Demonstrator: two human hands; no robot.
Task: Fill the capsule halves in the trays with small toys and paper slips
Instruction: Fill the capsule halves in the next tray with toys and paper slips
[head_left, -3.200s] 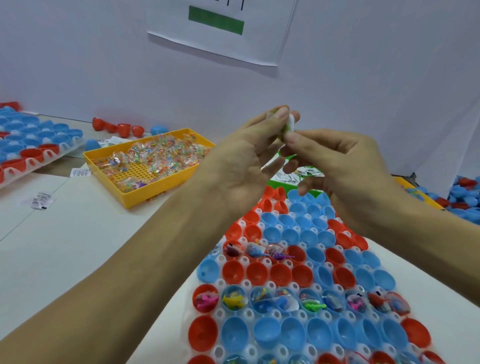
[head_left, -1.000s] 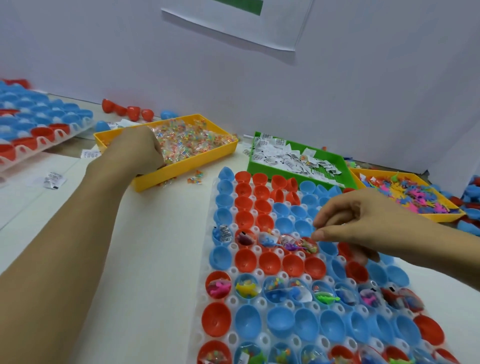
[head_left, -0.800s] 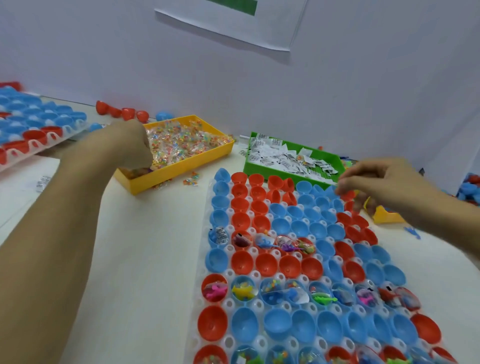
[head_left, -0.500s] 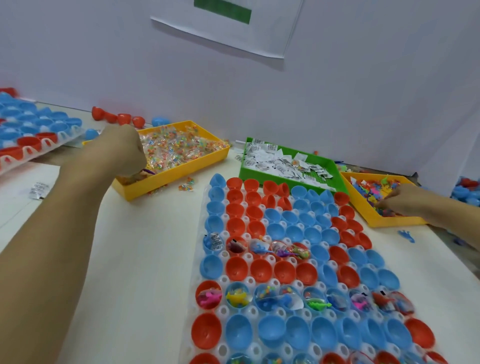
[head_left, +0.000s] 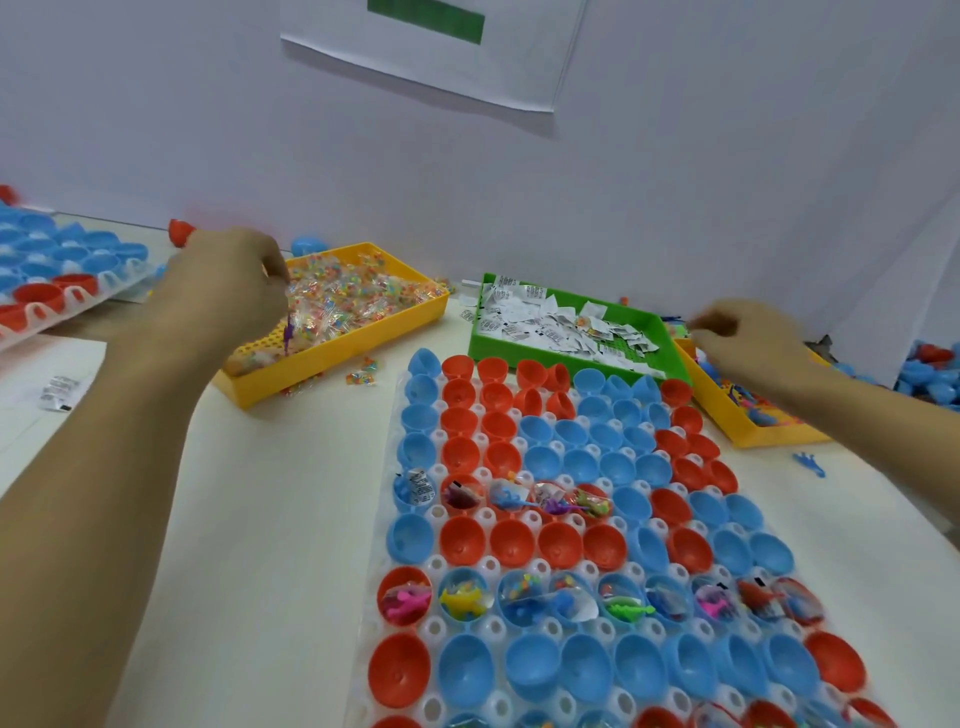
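Note:
A white capsule tray (head_left: 437, 562) in front of me holds red and blue capsule halves. One full row (head_left: 597, 603) and part of a farther row (head_left: 524, 496) contain toys and slips. My left hand (head_left: 223, 291) hovers over the yellow tray of bead packets (head_left: 332, 364), pinching a small purple piece (head_left: 287, 335) that dangles from its fingers. My right hand (head_left: 748, 343) is over the far corner of the yellow toy tray (head_left: 743, 431), fingertips pinched on something tiny. Between the two stands the green tray (head_left: 475, 332) of paper slips.
A second capsule tray (head_left: 52, 270) sits at the far left. A bead packet (head_left: 362, 375) and a blue toy (head_left: 810, 462) lie loose on the table, a slip (head_left: 60, 389) at left. Loose capsule halves (head_left: 930, 369) pile at far right. A wall stands close behind.
Both hands left the middle of the view. The left went to the bead tray and lifted a purple piece; the right dropped to the capsule tray, then reached to the toy tray's far corner.

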